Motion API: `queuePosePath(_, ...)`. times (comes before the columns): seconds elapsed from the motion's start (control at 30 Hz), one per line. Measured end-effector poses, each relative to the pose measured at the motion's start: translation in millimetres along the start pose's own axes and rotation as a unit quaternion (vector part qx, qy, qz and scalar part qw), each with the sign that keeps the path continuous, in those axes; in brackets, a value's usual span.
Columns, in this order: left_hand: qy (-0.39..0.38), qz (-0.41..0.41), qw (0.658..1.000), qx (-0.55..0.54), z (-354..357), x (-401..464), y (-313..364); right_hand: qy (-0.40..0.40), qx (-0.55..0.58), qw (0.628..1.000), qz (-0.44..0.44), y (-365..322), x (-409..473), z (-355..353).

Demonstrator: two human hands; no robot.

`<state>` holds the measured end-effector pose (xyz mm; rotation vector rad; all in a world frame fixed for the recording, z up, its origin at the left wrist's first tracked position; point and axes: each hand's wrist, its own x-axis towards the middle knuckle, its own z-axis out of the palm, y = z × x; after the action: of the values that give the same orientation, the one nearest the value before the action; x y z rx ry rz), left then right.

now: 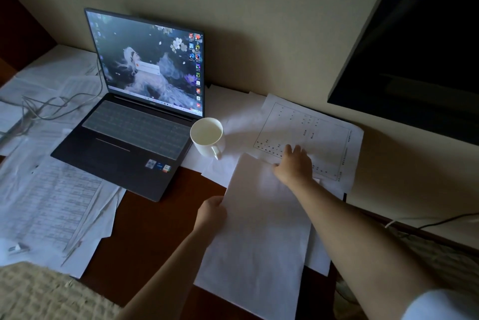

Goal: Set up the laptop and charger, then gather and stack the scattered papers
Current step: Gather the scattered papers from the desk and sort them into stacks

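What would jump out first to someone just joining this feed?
The lit laptop stands open against the wall left of centre, a white mug just off its right edge. In front, the left hand grips the left edge of a blank paper stack while the right hand reaches onto a printed sheet to the right. More printed papers and tangled cables cover the desk's left side.

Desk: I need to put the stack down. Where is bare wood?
Bare wood lies between the laptop, left papers and the held sheets. Crowded: around the mug, under the right hand, and by the cables.
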<state>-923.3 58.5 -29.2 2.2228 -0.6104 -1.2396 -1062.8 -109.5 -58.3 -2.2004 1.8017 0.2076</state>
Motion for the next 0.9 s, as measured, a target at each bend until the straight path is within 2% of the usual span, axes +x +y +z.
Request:
queuePosePath(0.27,0.056,-0.066,0.996,0.017,-7,11,-2,-0.029,-0.131,0.987,-0.087,-21,14,-25)
queuePosePath(0.3,0.051,-0.069,0.996,0.02,-8,13,-2,-0.019,-0.143,0.986,-0.082,-22,12,-26)
queuePosePath(0.4,0.042,-0.07,0.997,0.011,-12,16,0,0.077,-0.161,0.982,-0.06,-22,3,-23)
queuePosePath(0.5,0.017,-0.058,0.998,-0.006,-15,16,0,0.055,-0.115,0.989,-0.075,-14,-3,-14)
queuePosePath(0.57,-0.019,-0.032,0.999,-0.016,-18,11,-1,0.102,-0.064,0.991,-0.056,-7,-10,-13)
queuePosePath(0.63,-0.056,0.0,0.998,-0.032,-22,3,-3,0.202,0.031,0.979,-0.009,-3,-26,-11)
queuePosePath(0.73,-0.088,0.015,0.992,-0.087,-24,-6,-10,0.347,0.243,0.905,0.027,-5,-66,5)
queuePosePath(0.77,-0.097,0.009,0.99,-0.106,-24,-9,-13,0.36,0.277,0.891,0.022,-4,-79,16)
queuePosePath(0.8,-0.108,0.0,0.986,-0.126,-23,-11,-18,0.345,0.313,0.885,0.013,-2,-93,29)
queuePosePath(0.9,-0.13,-0.038,0.975,-0.175,-20,-19,-31,0.204,0.421,0.883,0.027,16,-124,49)
